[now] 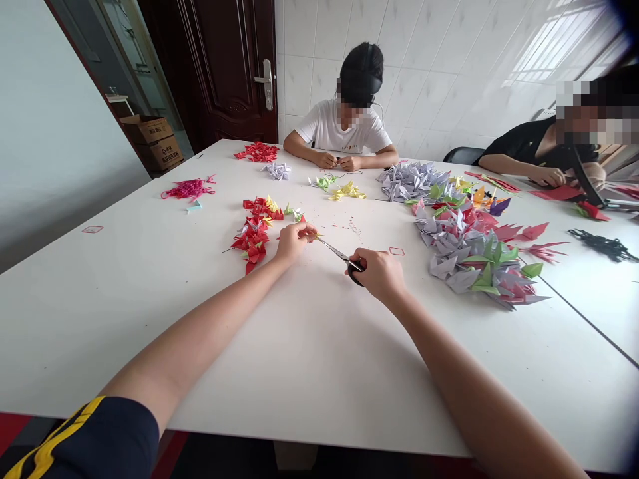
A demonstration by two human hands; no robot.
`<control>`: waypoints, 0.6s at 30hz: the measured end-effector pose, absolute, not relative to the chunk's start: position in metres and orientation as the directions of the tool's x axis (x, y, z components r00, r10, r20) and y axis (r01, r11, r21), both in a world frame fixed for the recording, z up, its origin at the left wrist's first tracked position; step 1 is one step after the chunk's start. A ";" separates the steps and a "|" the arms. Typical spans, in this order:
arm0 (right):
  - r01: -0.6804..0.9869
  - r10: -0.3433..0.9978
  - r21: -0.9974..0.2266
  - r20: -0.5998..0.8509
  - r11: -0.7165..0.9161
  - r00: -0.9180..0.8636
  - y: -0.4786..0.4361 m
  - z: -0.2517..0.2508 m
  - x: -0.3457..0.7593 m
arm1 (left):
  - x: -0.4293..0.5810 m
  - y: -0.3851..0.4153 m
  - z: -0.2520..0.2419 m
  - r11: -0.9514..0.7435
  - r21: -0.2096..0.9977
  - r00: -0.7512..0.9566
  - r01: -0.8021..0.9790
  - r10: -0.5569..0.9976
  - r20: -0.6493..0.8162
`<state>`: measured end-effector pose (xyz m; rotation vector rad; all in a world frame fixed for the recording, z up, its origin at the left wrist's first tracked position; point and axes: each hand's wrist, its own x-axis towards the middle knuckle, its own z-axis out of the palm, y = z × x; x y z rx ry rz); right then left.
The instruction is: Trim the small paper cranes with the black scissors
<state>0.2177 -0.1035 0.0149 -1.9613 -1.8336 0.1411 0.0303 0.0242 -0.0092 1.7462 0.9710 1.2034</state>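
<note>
My right hand (382,273) is closed around the black handles of a pair of scissors (339,255), whose blades point left. My left hand (294,238) pinches a small yellow paper piece (315,234) right at the blade tips. Both hands hover over the white table (279,346). Just left of my left hand lies a pile of red folded paper pieces (255,229) with a few yellow and green ones mixed in.
A big heap of grey, green, pink and red folded paper (474,256) lies to the right. Smaller piles sit farther back: red (257,152), yellow-green (344,191), grey (409,181), pink scraps (188,189). Two people sit across and at right, hands on paper. Black strips (604,245) lie far right.
</note>
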 end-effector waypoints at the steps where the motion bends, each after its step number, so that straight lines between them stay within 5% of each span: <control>1: 0.919 0.968 -0.394 0.224 -0.016 0.113 -0.103 0.015 0.218 | 0.030 0.025 -0.010 -0.397 0.906 0.255 0.148 0.900 0.353; 18: 0.873 0.961 -0.480 0.194 -0.085 0.200 -0.105 0.015 0.206 | 0.031 0.030 -0.016 -0.304 0.953 0.278 0.021 0.917 0.286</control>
